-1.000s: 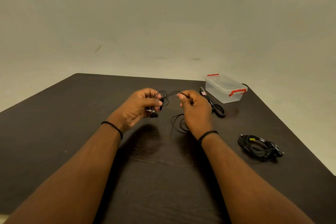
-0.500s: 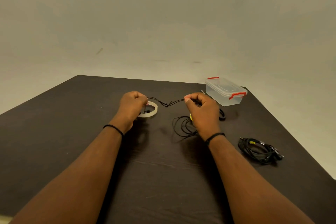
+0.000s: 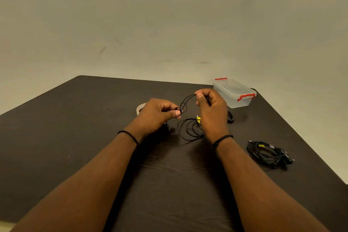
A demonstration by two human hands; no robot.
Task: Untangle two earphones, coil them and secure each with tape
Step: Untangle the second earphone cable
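Both my hands hold a thin black earphone cable (image 3: 185, 102) above the dark table (image 3: 75, 137). My left hand (image 3: 156, 115) pinches one end of a small loop between thumb and fingers. My right hand (image 3: 211, 107) pinches the other end, slightly higher. The rest of this cable lies in loose loops (image 3: 188, 128) on the table below my right hand, with a yellow tag (image 3: 198, 118) on it. A second black earphone bundle (image 3: 269, 153) lies at the right. A roll of clear tape (image 3: 140, 108) peeks out behind my left hand.
A clear plastic box with red clasps (image 3: 234, 93) stands at the table's far right corner. The black handles of scissors (image 3: 230, 117) show just right of my right hand. The table's right edge runs close to the second bundle.
My hands have come closer together, and the cable stretched taut between them has slackened into a small loop. My left hand moved right, covering most of the tape roll.
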